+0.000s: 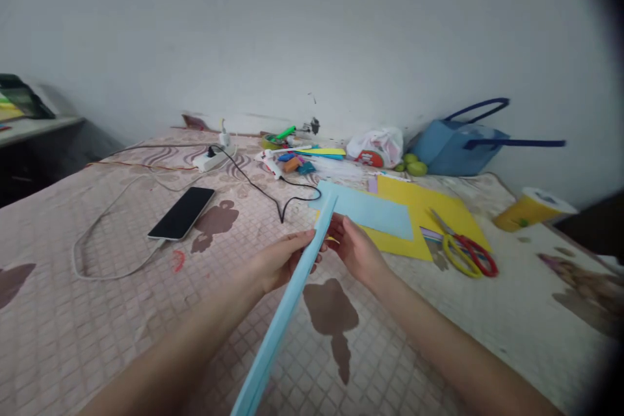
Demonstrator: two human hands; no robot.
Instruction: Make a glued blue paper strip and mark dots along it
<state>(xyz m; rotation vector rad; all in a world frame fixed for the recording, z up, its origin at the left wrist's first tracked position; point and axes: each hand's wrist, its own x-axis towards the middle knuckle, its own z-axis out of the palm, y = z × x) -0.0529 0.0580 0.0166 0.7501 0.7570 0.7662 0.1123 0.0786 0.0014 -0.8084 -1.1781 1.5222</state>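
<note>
A long light-blue paper strip (297,286), folded lengthwise, runs from the bottom edge up to the middle of the view, tilted to the right at its far end. My left hand (291,257) grips it from the left near that far end, thumb on top and fingers underneath. On the other side, my right hand (355,244) has its curled fingers against the strip's right edge; some fingertips are hidden behind the paper. Just beyond the hands lie a light-blue sheet (368,208) and yellow sheets (441,205). Scissors (463,249) with red and yellow handles rest partly on the yellow paper.
A phone (181,213) with a white cable lies left on the patterned tablecloth. Behind are a power strip (213,159), a glue gun (270,162) with a black cord, clay-like pieces (292,164), a plastic bag (377,148), a blue bag (455,146) and a yellow roll (529,209).
</note>
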